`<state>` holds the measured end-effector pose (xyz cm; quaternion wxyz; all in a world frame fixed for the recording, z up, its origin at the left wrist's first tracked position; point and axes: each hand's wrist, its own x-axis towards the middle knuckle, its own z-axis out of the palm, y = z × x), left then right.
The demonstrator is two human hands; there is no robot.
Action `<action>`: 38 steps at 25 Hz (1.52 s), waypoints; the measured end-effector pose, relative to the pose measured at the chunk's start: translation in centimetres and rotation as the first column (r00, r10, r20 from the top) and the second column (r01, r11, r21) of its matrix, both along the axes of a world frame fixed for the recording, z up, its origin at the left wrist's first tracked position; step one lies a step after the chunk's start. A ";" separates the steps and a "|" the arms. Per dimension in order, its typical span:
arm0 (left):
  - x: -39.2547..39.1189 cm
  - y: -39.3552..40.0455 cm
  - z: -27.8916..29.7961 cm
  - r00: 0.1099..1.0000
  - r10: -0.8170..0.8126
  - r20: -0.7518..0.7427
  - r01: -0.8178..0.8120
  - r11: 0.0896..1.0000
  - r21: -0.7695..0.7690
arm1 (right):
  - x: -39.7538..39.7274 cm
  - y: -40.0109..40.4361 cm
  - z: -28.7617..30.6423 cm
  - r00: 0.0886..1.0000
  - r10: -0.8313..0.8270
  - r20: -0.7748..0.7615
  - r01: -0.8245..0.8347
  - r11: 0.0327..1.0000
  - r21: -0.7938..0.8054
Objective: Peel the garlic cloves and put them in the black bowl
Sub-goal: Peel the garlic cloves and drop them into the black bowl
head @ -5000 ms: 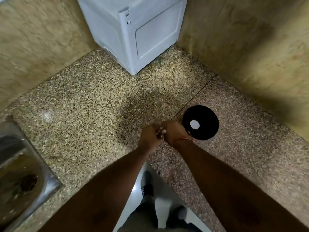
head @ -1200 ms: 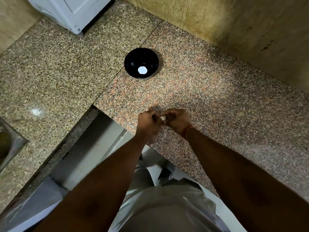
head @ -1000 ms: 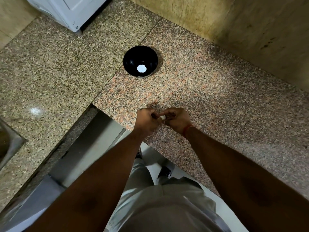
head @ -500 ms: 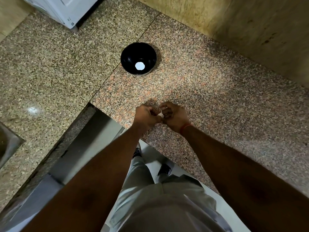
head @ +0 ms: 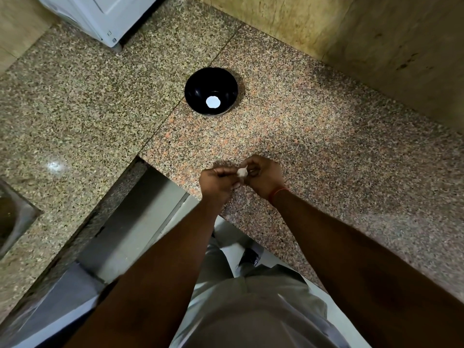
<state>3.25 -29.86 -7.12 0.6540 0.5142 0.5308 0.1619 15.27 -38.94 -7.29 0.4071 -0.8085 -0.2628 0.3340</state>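
Note:
A small pale garlic clove (head: pixel 242 171) sits pinched between the fingertips of my left hand (head: pixel 218 180) and my right hand (head: pixel 263 177), both closed around it just above the front edge of the granite counter (head: pixel 326 136). A red thread circles my right wrist. The black bowl (head: pixel 211 91) stands on the counter beyond my hands, well apart from them. A bright white spot shows at its bottom; I cannot tell whether it is a clove or a reflection.
A white appliance (head: pixel 100 16) stands at the back left corner. A steel sink (head: pixel 12 217) is set into the counter at the far left. Tan walls close the back and right. The counter has an inner corner by my left arm.
My hands have stayed together on the clove, working it with small finger movements; the pale clove shows more between the fingers. The view has drifted slightly, so the bowl sits a little higher and further left.

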 end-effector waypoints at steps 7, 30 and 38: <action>-1.7 0.1 0.0 0.998 0.029 0.055 -0.024 0.996 -0.086 | 0.8 1.4 1.0 0.990 -0.001 0.139 0.010 0.998 -0.060; -2.8 -4.2 0.0 0.991 -0.063 0.116 0.080 0.986 -0.145 | -3.3 -3.3 1.4 0.993 -0.061 -0.103 0.045 0.987 -0.152; -3.9 -3.8 0.2 0.984 -0.176 -0.021 0.175 0.984 -0.035 | -3.3 -3.3 0.7 0.930 0.273 0.246 -0.211 0.944 -0.252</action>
